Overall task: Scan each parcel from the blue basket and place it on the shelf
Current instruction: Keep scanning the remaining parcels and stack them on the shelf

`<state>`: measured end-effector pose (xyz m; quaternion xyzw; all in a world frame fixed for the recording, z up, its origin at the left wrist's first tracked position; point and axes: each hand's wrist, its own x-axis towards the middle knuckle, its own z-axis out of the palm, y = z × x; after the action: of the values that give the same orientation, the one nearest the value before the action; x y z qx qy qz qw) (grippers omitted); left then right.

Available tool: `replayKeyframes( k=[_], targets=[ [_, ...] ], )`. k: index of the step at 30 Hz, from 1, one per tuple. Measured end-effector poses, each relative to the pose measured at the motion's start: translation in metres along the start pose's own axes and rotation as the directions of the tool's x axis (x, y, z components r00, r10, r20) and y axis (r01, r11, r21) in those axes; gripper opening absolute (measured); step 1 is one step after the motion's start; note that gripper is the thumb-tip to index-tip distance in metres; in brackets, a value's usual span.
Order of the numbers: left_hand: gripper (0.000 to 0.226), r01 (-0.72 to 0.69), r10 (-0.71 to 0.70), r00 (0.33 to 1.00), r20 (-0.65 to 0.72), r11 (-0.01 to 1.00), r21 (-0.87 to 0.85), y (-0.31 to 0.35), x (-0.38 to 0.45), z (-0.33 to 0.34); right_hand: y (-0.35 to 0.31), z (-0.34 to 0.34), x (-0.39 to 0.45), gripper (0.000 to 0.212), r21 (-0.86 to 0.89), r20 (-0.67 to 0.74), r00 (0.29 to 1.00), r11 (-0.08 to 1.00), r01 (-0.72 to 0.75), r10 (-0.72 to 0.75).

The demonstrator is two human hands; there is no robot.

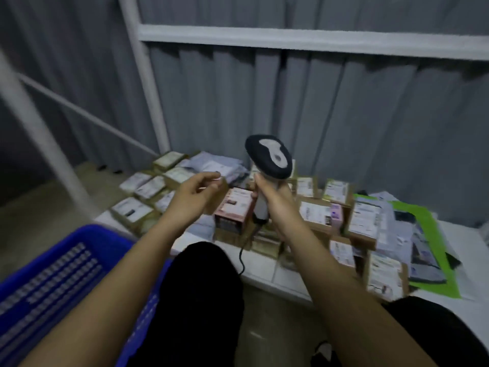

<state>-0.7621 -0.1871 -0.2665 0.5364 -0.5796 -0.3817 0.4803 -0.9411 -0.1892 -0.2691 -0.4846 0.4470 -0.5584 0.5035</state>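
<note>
- A barcode scanner (268, 165) is gripped by its pale handle in the right hand (272, 200), dark head uppermost, its cable hanging below.
- The left hand (195, 193) is held just beside it, fingers loosely curled, nothing held.
- Labelled parcels (317, 213) are laid closely across the low white shelf (264, 271), reaching its back edge.
- A blue basket (53, 276) is seen at lower left, beside the shelf's left corner.
</note>
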Motion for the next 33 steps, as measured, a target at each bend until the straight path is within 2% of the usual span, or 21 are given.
replayKeyframes(
  k=[1, 2, 5, 8, 11, 16, 21, 24, 26, 28, 30, 33],
  targets=[
    [0.019, 0.029, -0.030, 0.999, -0.046, 0.999, -0.020, -0.008, -0.007, -0.024, 0.000, 0.026, 0.003, 0.049, -0.015, 0.031, 0.999, 1.000, 0.014, -0.014],
    [0.018, 0.057, -0.061, 0.994, -0.090, 0.998, -0.041, -0.017, -0.015, -0.047, -0.001, 0.052, 0.003, 0.056, -0.018, 0.061, 0.998, 1.000, 0.023, -0.022],
    [0.020, 0.158, -0.175, 0.960, -0.219, 0.983, -0.093, -0.050, -0.047, -0.107, 0.011, 0.121, -0.003, 0.039, -0.036, 0.163, 0.986, 0.999, -0.017, 0.023],
    [0.025, 0.292, -0.294, 0.908, -0.298, 0.955, -0.052, -0.095, -0.091, -0.153, 0.033, 0.175, -0.020, 0.017, -0.058, 0.263, 0.962, 0.996, -0.065, 0.078],
    [0.024, 0.451, -0.435, 0.842, -0.320, 0.892, -0.027, -0.146, -0.141, -0.180, 0.062, 0.210, -0.046, 0.030, -0.179, 0.337, 0.928, 0.979, -0.101, 0.157],
    [0.020, 0.611, -0.564, 0.745, -0.357, 0.791, 0.027, -0.218, -0.237, -0.209, 0.125, 0.240, -0.107, 0.014, -0.320, 0.492, 0.783, 0.916, -0.243, 0.380],
    [0.008, 0.757, -0.684, 0.599, -0.416, 0.653, 0.016, -0.265, -0.323, -0.232, 0.172, 0.270, -0.162, 0.025, -0.443, 0.566, 0.647, 0.851, -0.283, 0.510],
    [0.016, 0.821, -0.740, 0.450, -0.499, 0.563, -0.094, -0.286, -0.356, -0.243, 0.189, 0.289, -0.187, 0.010, -0.511, 0.602, 0.583, 0.824, -0.245, 0.546],
    [0.016, 0.849, -0.767, 0.360, -0.531, 0.505, -0.155, -0.307, -0.373, -0.249, 0.196, 0.297, -0.201, 0.008, -0.536, 0.620, 0.548, 0.813, -0.227, 0.562],
    [0.033, 0.889, -0.824, 0.259, -0.504, 0.408, -0.210, -0.328, -0.384, -0.253, 0.202, 0.302, -0.210, 0.010, -0.549, 0.616, 0.552, 0.809, -0.211, 0.562],
    [0.046, 0.905, -0.863, 0.189, -0.468, 0.338, -0.258, -0.346, -0.392, -0.254, 0.205, 0.305, -0.213, 0.009, -0.556, 0.600, 0.570, 0.805, -0.208, 0.562],
    [0.056, 0.928, -0.882, 0.173, -0.439, 0.296, -0.228, -0.365, -0.396, -0.254, 0.207, 0.311, -0.213, 0.008, -0.566, 0.577, 0.568, 0.789, -0.240, 0.587]
  ],
)
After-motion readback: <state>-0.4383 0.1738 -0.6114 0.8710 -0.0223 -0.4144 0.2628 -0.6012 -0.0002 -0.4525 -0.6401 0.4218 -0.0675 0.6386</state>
